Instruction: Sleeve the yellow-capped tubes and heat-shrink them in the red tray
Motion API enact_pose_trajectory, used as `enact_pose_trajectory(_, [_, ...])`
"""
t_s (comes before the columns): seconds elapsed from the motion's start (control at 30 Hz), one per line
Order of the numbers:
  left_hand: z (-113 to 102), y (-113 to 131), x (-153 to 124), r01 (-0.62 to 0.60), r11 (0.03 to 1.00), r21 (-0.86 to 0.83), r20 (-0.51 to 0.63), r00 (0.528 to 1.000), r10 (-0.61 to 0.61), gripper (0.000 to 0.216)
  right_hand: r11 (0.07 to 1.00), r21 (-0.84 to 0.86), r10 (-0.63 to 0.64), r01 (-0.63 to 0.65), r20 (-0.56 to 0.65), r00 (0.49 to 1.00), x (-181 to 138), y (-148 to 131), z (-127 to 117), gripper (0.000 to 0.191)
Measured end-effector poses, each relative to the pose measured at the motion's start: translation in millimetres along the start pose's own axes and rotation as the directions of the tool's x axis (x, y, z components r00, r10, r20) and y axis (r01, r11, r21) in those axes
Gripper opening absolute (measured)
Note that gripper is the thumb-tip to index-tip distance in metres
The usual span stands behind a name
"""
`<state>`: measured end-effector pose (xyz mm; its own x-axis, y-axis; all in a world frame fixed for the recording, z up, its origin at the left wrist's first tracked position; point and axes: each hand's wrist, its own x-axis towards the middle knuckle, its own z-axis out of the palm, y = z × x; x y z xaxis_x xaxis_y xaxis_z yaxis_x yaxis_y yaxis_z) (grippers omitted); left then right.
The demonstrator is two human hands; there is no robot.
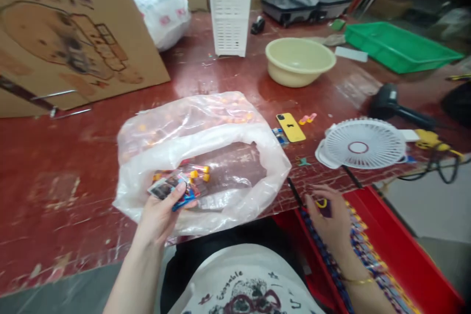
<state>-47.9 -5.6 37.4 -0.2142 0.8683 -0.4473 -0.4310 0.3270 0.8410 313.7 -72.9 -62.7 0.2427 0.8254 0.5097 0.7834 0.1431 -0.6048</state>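
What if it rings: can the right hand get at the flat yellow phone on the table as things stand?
Probably yes. The right hand rests at the red plastic tray's edge, and little but bare tabletop lies between it and the flat yellow phone.

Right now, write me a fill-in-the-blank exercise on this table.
1. The left hand holds packets at the mouth of the bag, which is clear ____.
2. The right hand is over a tray coloured ____.
3. The phone lying between the bag and the fan is ____.

Missing words: plastic; red; yellow.
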Motion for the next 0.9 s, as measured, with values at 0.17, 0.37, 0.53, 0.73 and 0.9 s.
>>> enact_pose_trajectory(0.17, [-25, 17, -6, -0.099, 0.995, -0.030, -0.103, 0.990, 0.095, 0.043, 0.869, 0.478, -0.421, 0.127, 0.579, 0.699, 28, -146, 123, 0.018])
enact_pose_trajectory(0.37, [-26, -2, -12, 0.082, 0.996, -0.019, -0.050, 0.995, -0.083, 0.041, 0.874, 0.463, -0.475, 0.148, 0.748, 0.463, 27, -184, 183, 0.034])
enact_pose_trajectory(0.53, [-11, -22, -8, 0.102, 0.990, 0.096, 0.062, 0.992, -0.108, 0.043, 0.853, 0.484, -0.281, -0.197, 0.742, 0.609, 42, -143, 140, 0.045])
enact_pose_trajectory(0.73, [23, -42, -4, 0.127, 0.982, 0.139, 0.135, 0.980, -0.146, 0.044, 0.419, 0.673, -0.010, -0.609, 0.674, 0.739, 76, -130, 81, 0.038])
enact_pose_trajectory(0.9, [36, -51, -5, 0.139, 0.972, 0.190, 0.186, 0.967, -0.175, 0.043, 0.449, 0.771, -0.025, -0.452, 0.517, 0.856, 90, -138, 69, 0.030])
